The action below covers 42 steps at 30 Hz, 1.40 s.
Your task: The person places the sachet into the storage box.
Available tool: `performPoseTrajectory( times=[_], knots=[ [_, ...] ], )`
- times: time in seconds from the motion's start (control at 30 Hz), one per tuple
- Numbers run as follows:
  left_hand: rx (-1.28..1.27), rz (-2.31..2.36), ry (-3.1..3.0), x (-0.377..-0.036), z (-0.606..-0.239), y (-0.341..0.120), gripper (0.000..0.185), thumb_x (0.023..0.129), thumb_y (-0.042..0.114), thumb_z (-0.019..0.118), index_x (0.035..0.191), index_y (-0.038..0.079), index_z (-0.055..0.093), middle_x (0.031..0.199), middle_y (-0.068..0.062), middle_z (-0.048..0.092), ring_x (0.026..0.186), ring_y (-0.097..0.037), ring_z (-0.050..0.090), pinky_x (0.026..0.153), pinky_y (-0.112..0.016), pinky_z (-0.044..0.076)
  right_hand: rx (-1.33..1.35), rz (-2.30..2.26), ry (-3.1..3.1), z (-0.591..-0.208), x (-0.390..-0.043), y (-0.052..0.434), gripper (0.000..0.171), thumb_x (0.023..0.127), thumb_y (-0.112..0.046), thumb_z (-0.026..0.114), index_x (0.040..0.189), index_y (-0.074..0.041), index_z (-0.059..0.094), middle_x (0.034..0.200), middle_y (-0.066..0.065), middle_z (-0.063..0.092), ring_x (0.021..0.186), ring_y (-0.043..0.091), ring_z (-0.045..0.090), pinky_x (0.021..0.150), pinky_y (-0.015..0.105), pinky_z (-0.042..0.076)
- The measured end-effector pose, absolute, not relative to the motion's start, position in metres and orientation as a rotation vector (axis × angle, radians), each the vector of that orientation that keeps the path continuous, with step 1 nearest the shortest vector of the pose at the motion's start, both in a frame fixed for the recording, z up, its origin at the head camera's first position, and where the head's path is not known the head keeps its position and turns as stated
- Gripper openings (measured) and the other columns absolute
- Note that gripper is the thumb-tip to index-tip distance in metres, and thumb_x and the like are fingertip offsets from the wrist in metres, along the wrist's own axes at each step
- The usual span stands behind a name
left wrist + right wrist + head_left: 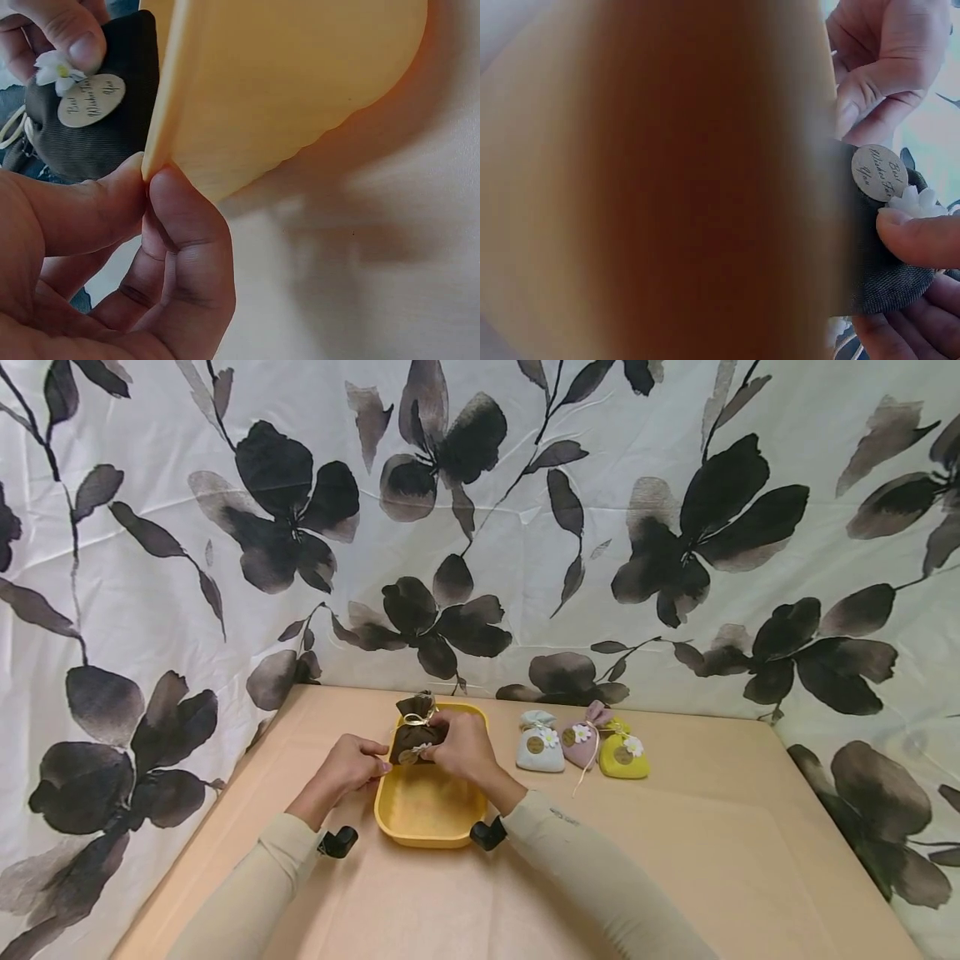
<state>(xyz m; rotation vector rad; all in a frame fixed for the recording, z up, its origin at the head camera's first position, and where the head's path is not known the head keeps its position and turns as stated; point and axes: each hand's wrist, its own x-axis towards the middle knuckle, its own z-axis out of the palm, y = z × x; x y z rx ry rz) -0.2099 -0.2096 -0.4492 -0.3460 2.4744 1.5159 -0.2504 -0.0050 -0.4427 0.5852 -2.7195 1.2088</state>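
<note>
My left hand [350, 770] pinches the left rim of a yellow tray [431, 841] between thumb and forefinger, as the left wrist view shows up close. In my right hand [465, 745] is a dark brown drawstring pouch [405, 739], gripped with the thumb on its front by a white flower. A round tag [91, 100] reading "Best Wishes For You" is fixed to the pouch. The pouch is over the far left part of the tray, its tied neck with a pale ribbon pointing away from me.
To the right of the tray lie three more pouches in a row: a white one [540, 747], a pink one [581, 745] and a yellow one [624, 756]. The peach-coloured table [675, 860] ends at a floral cloth [555, 568] behind.
</note>
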Motion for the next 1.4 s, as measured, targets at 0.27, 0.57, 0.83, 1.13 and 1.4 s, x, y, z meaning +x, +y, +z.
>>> performPoseTrajectory(
  times=[0.27,0.57,0.83,1.13,1.4],
  knots=[
    [-0.363,1.506,2.46,-0.21,-0.449,-0.206,0.04,0.09,-0.003,0.071,0.129,-0.008,0.069,0.108,-0.02,0.075,0.073,-0.012,0.066,0.066,-0.033,0.062,0.61,1.102,-2.766,-0.448,-0.246,-0.003,0.04,0.073,-0.011,0.093,0.11,-0.008,0.078,0.106,0.005,0.08,0.098,0.02,0.072,0.088,0.035,0.059],
    [-0.327,1.493,2.457,-0.208,-0.449,-0.204,0.041,0.091,-0.003,0.069,0.131,-0.009,0.067,0.111,-0.022,0.075,0.076,-0.013,0.067,0.068,-0.034,0.063,0.617,1.036,-2.812,-0.451,-0.242,-0.001,0.045,0.078,-0.014,0.091,0.119,-0.008,0.075,0.115,0.007,0.078,0.106,0.024,0.071,0.094,0.038,0.059],
    [-0.314,1.48,2.455,-0.203,-0.445,-0.204,0.041,0.093,-0.003,0.068,0.133,-0.009,0.066,0.114,-0.023,0.074,0.077,-0.013,0.067,0.067,-0.033,0.061,0.528,1.127,-2.861,-0.451,-0.234,0.007,0.059,0.082,-0.015,0.09,0.136,-0.008,0.068,0.128,0.011,0.074,0.114,0.027,0.07,0.098,0.044,0.058],
    [-0.304,1.473,2.468,-0.201,-0.442,-0.208,0.042,0.091,-0.002,0.069,0.133,-0.01,0.065,0.106,-0.018,0.073,0.072,-0.013,0.064,0.063,-0.029,0.058,0.387,1.253,-2.797,-0.439,-0.235,0.032,0.053,0.083,-0.015,0.088,0.132,-0.006,0.07,0.128,0.014,0.073,0.118,0.032,0.071,0.101,0.045,0.058],
    [-0.312,1.442,2.473,-0.201,-0.44,-0.214,0.044,0.092,0.0,0.069,0.135,-0.009,0.064,0.109,-0.018,0.073,0.073,-0.014,0.064,0.066,-0.031,0.059,0.239,1.248,-2.758,-0.44,-0.241,0.073,0.048,0.083,-0.014,0.087,0.128,-0.006,0.071,0.125,0.013,0.074,0.113,0.031,0.072,0.1,0.044,0.059]
  ],
)
